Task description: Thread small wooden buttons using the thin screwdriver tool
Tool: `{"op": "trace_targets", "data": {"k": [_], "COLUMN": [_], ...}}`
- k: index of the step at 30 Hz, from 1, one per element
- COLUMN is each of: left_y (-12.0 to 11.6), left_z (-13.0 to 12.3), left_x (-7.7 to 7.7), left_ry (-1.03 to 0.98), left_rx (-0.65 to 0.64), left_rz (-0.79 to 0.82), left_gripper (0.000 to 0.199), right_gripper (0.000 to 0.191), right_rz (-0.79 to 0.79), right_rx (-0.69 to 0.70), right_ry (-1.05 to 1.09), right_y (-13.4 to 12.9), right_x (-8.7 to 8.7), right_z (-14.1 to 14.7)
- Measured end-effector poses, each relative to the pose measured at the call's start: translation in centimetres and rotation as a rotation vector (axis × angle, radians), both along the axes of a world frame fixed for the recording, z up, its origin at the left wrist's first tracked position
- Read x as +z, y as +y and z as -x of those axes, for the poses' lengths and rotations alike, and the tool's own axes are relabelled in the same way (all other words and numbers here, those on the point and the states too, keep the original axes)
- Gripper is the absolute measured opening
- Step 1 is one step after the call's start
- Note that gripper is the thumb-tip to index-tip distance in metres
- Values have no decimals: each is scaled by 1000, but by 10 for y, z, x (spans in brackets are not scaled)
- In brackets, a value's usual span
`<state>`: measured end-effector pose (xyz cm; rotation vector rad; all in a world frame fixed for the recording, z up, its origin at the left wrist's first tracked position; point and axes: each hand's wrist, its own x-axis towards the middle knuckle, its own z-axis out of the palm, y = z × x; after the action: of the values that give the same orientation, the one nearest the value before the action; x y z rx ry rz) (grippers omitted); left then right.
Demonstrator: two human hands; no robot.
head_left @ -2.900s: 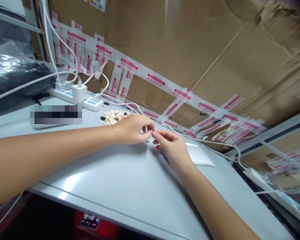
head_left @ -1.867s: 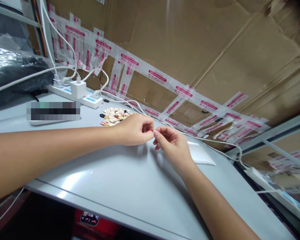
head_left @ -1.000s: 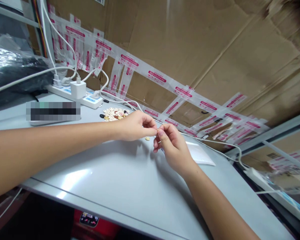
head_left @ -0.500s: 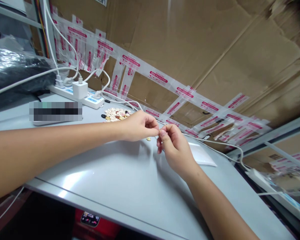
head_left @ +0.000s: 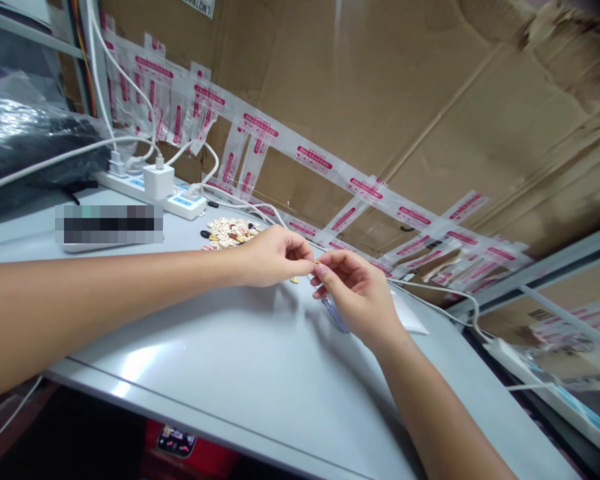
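My left hand point(head_left: 275, 255) and my right hand point(head_left: 357, 290) meet above the table, both closed in fingertip pinches that touch or nearly touch. At the right thumb tip shows a small yellowish piece point(head_left: 317, 263), apparently a button; what sits in the left pinch is hidden by the fingers. Under my right hand a clear plastic object point(head_left: 336, 315), long and narrow, shows partly. A single yellow button point(head_left: 295, 280) lies just below the left fingers. Behind my left wrist spreads a pile of cream, brown and black buttons point(head_left: 227, 230).
A white power strip point(head_left: 185, 202) with plugs and cables stands at the back left, near a blurred-out device point(head_left: 110, 227). A white flat packet point(head_left: 410, 315) lies right of my right hand. Taped cardboard point(head_left: 300, 87) walls the back of the grey table point(head_left: 220, 373).
My right hand has turned a little and its fingers have spread slightly, uncovering the clear plastic object below. Both pinches stay close together. The view has shifted slightly.
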<state>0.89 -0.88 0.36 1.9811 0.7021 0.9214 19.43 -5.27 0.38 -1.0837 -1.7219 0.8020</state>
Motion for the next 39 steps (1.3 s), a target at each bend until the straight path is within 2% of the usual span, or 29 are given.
{"op": "trace_targets", "data": {"k": [7,11,16,21,25,30,34,37,39], "left_y": [-2,0,-1,-3,1,5,3,4,6], "left_z": [2,2,1,0,2,7,8,9,10], "left_x": [2,-1,1,2,1,8,8,3,1], "left_ry": [113,133,99,80,58,-23,52,101,133], "left_rx": [-26,-44,-8,-20,3,40,30,43,55], "left_rz": [-44,-100,-74,-28,26,108,80,15,-32], "left_gripper": [17,18,19,20,13,7,15,19,17], "right_gripper": [18,16,22,21,17,19,15,17,22], "right_rz": [58,41,128,143,178,97,99,26,-21], "right_rx": [7,1,49,43,12,-145,-181,-192,-195], "right_ry": [-155,-270,-106,-84,11,90,-59,-201,-290], "right_y": [-9,-12,-9,-6,-6,-5,0,4,6], "right_x": [14,15,7,2,10,26,12,-2,-5], "right_z": [-5,-6,-3,1,-4,-14,-12,-10,-11]}}
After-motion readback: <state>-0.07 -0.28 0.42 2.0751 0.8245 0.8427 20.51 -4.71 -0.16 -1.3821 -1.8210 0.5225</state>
